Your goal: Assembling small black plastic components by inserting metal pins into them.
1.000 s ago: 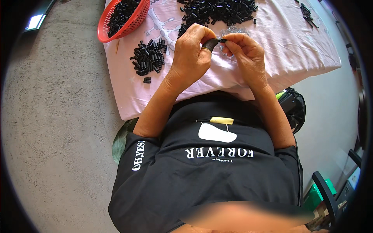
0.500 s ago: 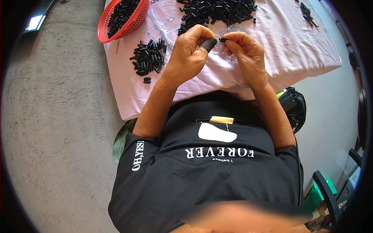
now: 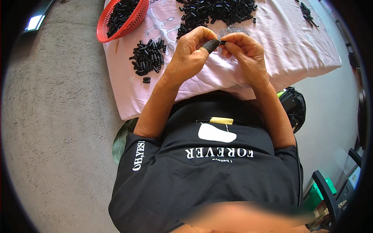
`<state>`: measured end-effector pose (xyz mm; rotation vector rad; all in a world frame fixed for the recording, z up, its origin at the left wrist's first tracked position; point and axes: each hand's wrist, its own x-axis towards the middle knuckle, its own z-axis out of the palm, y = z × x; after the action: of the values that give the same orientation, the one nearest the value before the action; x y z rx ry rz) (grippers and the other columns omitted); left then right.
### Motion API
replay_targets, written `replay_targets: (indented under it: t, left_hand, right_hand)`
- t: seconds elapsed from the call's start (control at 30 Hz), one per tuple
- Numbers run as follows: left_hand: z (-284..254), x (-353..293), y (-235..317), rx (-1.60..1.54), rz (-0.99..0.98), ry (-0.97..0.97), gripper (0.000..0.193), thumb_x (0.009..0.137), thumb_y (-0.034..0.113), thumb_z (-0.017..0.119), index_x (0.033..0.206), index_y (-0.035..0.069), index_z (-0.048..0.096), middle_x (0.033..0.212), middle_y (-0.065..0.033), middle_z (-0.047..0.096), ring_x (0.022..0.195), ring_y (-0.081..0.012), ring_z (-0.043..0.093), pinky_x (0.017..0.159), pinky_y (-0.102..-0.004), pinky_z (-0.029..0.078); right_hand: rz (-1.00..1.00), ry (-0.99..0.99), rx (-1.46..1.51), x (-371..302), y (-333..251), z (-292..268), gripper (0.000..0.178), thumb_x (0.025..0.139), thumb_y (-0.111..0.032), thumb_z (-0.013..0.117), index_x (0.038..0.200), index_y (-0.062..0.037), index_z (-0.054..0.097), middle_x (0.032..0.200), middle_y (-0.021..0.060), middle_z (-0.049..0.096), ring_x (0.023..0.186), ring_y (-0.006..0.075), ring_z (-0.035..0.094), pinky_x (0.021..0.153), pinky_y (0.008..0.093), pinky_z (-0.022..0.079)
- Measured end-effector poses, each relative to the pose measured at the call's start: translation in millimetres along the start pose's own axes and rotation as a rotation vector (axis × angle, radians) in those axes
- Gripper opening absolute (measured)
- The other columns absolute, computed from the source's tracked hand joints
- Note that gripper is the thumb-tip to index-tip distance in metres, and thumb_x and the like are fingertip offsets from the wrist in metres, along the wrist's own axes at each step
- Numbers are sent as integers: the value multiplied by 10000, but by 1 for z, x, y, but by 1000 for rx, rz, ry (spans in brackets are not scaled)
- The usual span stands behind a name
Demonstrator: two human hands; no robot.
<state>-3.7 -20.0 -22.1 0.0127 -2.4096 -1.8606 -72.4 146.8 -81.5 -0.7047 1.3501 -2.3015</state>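
My left hand (image 3: 189, 54) is closed in a pinch. A dark finger cover (image 3: 210, 46) wraps its thumb, and whatever lies between thumb and forefinger is hidden. Between the fingertips of my right hand (image 3: 246, 49) is a small black cylindrical piece (image 3: 222, 43), its left end against my left fingertips. Just beyond the right hand lies a tangle of thin silvery wire (image 3: 233, 30). To the left of my hands a small heap of short black cylinders (image 3: 147, 58) rests on the pink cloth (image 3: 132, 97), with a pair lying apart at its near side.
A red perforated basket (image 3: 101, 29) full of black pieces stands at the far left of the table. Beyond my hands spreads a large black heap (image 3: 217, 11). A smaller dark bunch (image 3: 307, 15) lies far right. A black bag (image 3: 293, 108) is beside the table's near right side.
My hands have come together. The left has shifted slightly right, so its fingertips now meet the black piece held in my right hand.
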Motion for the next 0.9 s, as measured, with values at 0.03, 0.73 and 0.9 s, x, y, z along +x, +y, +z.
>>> replay_targets:
  t: [0.03,0.73,0.9]
  left_hand:
    - [1,0,-1,0,-1,0,98,946,-36,564,1030,-16,610,978,-32,633,909,-87,597,860,-238,493]
    - [-3,-2,-4,580,242,193,131,868,-33,687,977,20,637,857,-108,687,749,-154,679,712,-265,539]
    - [4,-3,5,449,226,184,146,862,-54,687,993,-6,642,856,-70,692,817,-104,672,779,-259,548]
  right_hand:
    - [0,0,0,0,0,0,129,966,8,617,1078,26,677,881,53,696,800,88,643,762,229,539]
    - [5,131,-23,2,7,1,133,969,-4,621,1081,20,688,898,43,703,793,75,626,747,220,521]
    - [10,99,-8,3,7,0,131,968,1,617,1077,26,686,890,44,698,797,77,624,752,223,521]
